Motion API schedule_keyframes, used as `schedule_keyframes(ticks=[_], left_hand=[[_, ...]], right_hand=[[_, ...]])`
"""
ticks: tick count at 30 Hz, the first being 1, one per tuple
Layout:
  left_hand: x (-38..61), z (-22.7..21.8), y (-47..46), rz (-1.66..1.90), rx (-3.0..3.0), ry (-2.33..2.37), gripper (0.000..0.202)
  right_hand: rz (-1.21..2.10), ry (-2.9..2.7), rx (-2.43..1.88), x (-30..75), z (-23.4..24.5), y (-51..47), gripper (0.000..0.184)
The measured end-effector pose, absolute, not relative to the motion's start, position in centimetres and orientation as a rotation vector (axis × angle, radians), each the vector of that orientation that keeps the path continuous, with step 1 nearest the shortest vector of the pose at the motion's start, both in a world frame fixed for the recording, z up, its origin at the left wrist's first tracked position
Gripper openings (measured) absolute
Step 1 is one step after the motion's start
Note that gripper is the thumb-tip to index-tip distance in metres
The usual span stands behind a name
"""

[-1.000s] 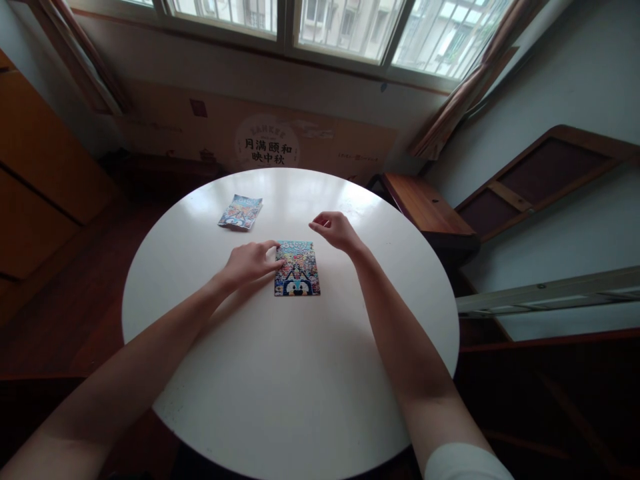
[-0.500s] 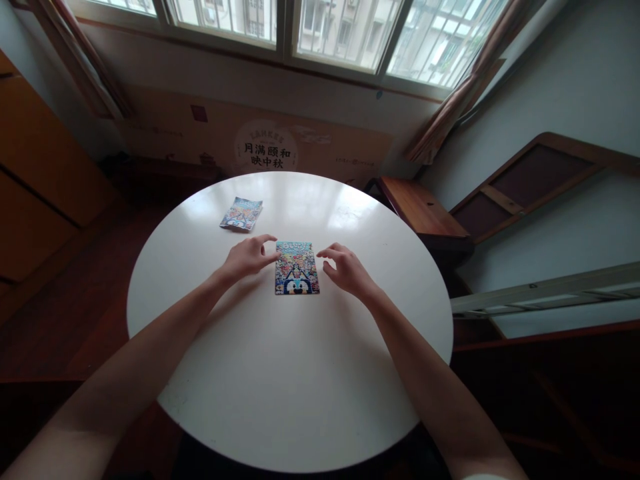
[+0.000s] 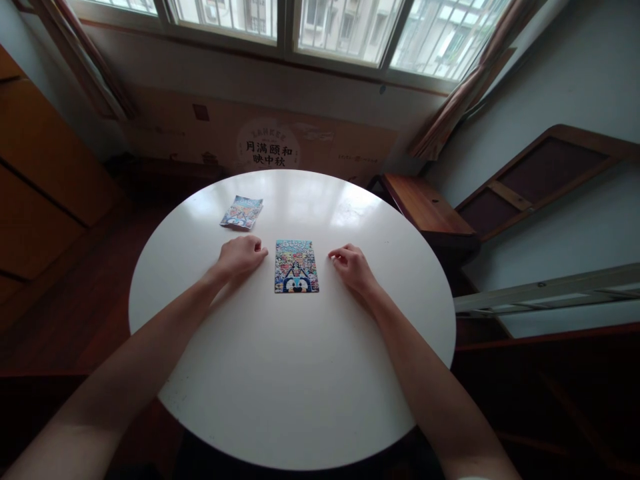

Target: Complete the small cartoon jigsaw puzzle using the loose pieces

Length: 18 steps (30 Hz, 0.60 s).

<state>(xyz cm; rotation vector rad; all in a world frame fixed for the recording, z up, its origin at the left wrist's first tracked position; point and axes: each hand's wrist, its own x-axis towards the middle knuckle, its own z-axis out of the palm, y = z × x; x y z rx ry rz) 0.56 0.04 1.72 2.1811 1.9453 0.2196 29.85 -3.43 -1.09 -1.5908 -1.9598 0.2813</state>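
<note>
A rectangular jigsaw puzzle (image 3: 297,267) lies flat on the white round table (image 3: 295,373), its pieces joined into a colourful picture with a blue cartoon dog face at the near edge. Just left of it, my left hand (image 3: 241,256) rests with fingers curled into a loose fist, apart from the puzzle. My right hand (image 3: 351,265) is on the other side, a small gap from the puzzle's right edge, its fingers bent in towards the thumb. Nothing shows in either hand. Beyond my left hand lies a creased printed packet (image 3: 242,212) with a similar picture.
A barred window (image 3: 345,30) with curtains (image 3: 445,113) is above the far side. Behind the table's right edge stands a wooden bench or low table (image 3: 427,207). An orange-brown cabinet (image 3: 37,160) is at the left.
Both hands have drawn outwards from the puzzle's sides, and their fingers, spread before, have curled in. The puzzle and the packet stay in place.
</note>
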Motion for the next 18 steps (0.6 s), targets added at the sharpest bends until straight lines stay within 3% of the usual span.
schedule_keyframes(ticks=[10,18], left_hand=[[0.7,1.9,0.0,0.198,2.197,1.966,0.033],[0.6,2.2,-0.1,0.253,2.157,1.943,0.032]], right_hand=[[0.17,-2.024,-1.548,28.8,-0.4,-4.3,0.022],[0.235,-2.203,-1.71,20.6,0.9,-6.3,0.055]])
